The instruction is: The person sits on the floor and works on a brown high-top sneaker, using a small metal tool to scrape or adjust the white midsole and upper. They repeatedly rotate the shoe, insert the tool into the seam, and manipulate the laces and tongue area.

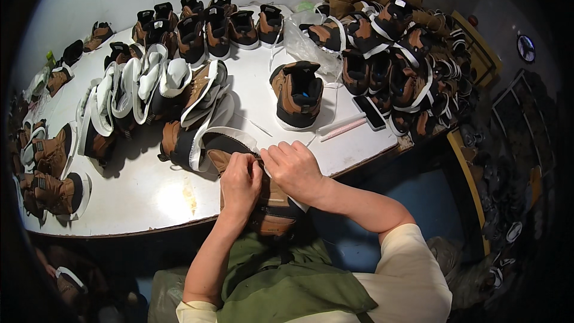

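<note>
A brown and black shoe upper with white edging lies between my lap and the table's front edge. My left hand is closed on its near-left side, fingertips pinched together. Beside it, my right hand is closed too, its fingertips almost touching the left ones; what they pinch is hidden. Just left of the hands rests another brown and black upper with a white rim. A brown and black shoe with a white sole stands upright beyond my right hand.
Several shoes stand in rows across the back of the white table. White-lined uppers lean together at middle left. On the right, a dark phone-like slab and a pinkish-white rod lie beside a large shoe pile.
</note>
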A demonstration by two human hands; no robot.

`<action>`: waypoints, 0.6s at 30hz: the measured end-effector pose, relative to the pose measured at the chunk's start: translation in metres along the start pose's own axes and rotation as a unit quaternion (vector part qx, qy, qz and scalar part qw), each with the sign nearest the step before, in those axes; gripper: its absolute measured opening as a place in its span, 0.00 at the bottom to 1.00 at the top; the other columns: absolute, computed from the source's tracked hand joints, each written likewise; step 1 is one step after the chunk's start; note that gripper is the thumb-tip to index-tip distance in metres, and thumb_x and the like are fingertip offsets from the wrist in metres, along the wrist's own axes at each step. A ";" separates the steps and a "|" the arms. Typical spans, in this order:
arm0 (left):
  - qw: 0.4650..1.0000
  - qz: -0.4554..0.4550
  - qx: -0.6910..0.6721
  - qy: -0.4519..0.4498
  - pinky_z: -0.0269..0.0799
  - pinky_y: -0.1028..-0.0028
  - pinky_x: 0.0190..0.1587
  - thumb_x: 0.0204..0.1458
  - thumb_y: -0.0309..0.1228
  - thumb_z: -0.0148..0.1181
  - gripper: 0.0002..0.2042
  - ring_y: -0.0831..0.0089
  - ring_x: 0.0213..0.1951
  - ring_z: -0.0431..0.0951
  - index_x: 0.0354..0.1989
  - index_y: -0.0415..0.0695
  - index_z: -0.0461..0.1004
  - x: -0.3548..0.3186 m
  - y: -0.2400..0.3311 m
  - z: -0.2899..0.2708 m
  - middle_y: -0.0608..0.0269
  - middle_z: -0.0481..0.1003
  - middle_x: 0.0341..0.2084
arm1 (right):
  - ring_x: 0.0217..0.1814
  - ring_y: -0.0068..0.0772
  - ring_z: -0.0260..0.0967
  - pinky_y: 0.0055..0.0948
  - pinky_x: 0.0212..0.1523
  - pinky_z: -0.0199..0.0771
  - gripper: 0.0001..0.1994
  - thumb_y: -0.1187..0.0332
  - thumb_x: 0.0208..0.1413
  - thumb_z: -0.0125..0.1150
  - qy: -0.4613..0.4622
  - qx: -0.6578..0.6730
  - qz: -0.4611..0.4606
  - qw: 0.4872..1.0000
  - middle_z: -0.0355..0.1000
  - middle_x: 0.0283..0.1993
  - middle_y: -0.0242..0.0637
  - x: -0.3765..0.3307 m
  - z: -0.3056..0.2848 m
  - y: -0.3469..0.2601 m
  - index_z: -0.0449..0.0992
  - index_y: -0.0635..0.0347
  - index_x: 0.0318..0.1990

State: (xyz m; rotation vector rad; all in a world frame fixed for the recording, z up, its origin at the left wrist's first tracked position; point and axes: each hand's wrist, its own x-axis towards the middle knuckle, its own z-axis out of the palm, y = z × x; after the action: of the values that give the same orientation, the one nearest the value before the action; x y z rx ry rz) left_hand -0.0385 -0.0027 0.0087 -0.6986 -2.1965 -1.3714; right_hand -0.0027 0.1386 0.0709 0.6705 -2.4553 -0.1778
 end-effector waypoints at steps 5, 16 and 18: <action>1.000 -0.007 -0.005 -0.005 0.70 0.63 0.28 0.47 0.21 0.59 0.05 0.56 0.25 0.73 0.31 0.39 0.69 0.001 0.002 0.001 0.54 0.70 0.26 | 0.30 0.28 0.66 0.27 0.29 0.61 0.14 0.71 0.42 0.56 0.007 0.011 0.002 1.000 0.67 0.27 0.31 -0.002 0.003 0.001 0.77 0.65 0.38; 0.950 -0.183 -0.252 0.014 0.64 0.80 0.30 0.51 0.16 0.54 0.03 0.79 0.27 0.67 0.29 0.37 0.68 -0.041 0.009 -0.056 0.64 0.66 0.27 | 0.35 0.38 0.72 0.33 0.36 0.72 0.16 0.64 0.53 0.64 0.068 0.436 0.300 0.846 0.70 0.36 0.40 -0.015 -0.003 0.012 0.70 0.63 0.45; 0.954 -0.198 -0.224 0.024 0.63 0.81 0.31 0.51 0.16 0.54 0.03 0.80 0.29 0.67 0.29 0.37 0.67 -0.068 -0.007 -0.075 0.65 0.66 0.27 | 0.35 0.35 0.72 0.31 0.37 0.72 0.22 0.58 0.49 0.68 0.056 0.474 0.349 0.807 0.70 0.38 0.39 -0.016 0.000 0.013 0.69 0.63 0.44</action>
State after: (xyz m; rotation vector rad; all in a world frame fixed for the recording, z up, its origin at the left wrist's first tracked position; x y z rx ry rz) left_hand 0.0172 -0.0859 -0.0079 -0.3681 -2.0743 -2.1070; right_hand 0.0035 0.1580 0.0661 0.0661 -2.3764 1.4003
